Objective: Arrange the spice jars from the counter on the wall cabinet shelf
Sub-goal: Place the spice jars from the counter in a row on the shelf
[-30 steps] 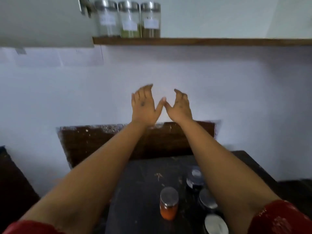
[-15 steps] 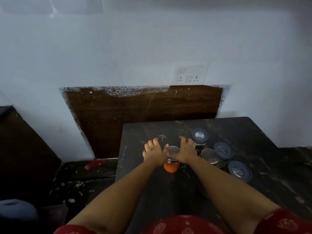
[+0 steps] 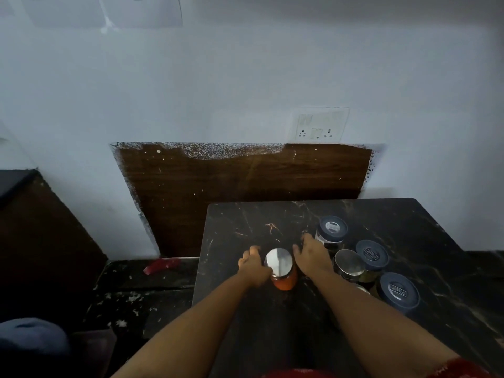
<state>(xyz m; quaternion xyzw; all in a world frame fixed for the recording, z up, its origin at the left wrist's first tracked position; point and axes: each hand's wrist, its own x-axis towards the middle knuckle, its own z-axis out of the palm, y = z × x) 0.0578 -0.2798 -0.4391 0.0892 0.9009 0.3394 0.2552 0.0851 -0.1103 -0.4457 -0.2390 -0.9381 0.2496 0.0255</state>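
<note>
An orange-red spice jar [image 3: 285, 282] with a silver lid stands on the dark marble counter [image 3: 240, 222], near its left side. My left hand [image 3: 253, 267] wraps its curled fingers round the jar's left side. Against the jar's right side lies my right hand [image 3: 311, 255], fingers fairly straight and pointing away from me. Right of it stand several more jars: a blue-lidded one [image 3: 331, 227] at the back, a silver-lidded one [image 3: 349, 264], and two more blue-lidded ones [image 3: 372, 253] [image 3: 398, 291]. The wall shelf is out of view.
A brown wooden panel [image 3: 245, 175] leans against the white wall behind the counter, with a switch socket [image 3: 317, 126] above it. The speckled floor [image 3: 141, 293] and a red scrap [image 3: 161, 266] lie to the left. A dark cabinet [image 3: 41, 236] stands far left.
My view dropped from the shelf to the counter. Both hands came down from in front of the wall and closed in on the orange-red jar.
</note>
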